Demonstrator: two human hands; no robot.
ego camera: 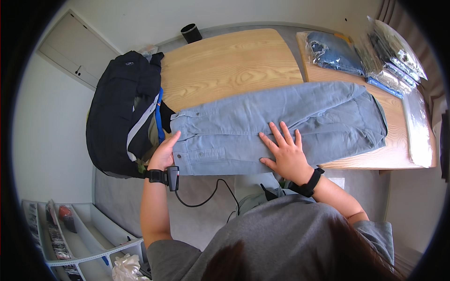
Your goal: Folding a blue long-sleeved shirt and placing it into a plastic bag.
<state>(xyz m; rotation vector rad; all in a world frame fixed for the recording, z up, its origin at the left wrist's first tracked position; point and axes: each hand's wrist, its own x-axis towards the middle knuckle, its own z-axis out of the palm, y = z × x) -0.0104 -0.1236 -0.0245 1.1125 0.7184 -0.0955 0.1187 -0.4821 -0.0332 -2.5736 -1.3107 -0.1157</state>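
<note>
A light blue-grey cloth garment lies lengthwise across the wooden tables, with buttoned cuffs at its left end and soft creases towards the right. My left hand holds the cuff end, thumb along the edge; its other fingers are largely hidden. Flat on the middle of the garment rests my right hand, its fingers spread and nothing in its grasp. Both wrists wear black straps, and a small black device on the left one trails a cable.
A large black backpack stands at the left, close to my left hand. Clear-bagged folded jeans and more bagged garments are stacked at the far right. Behind the table is a black bin. A divided storage rack sits lower left.
</note>
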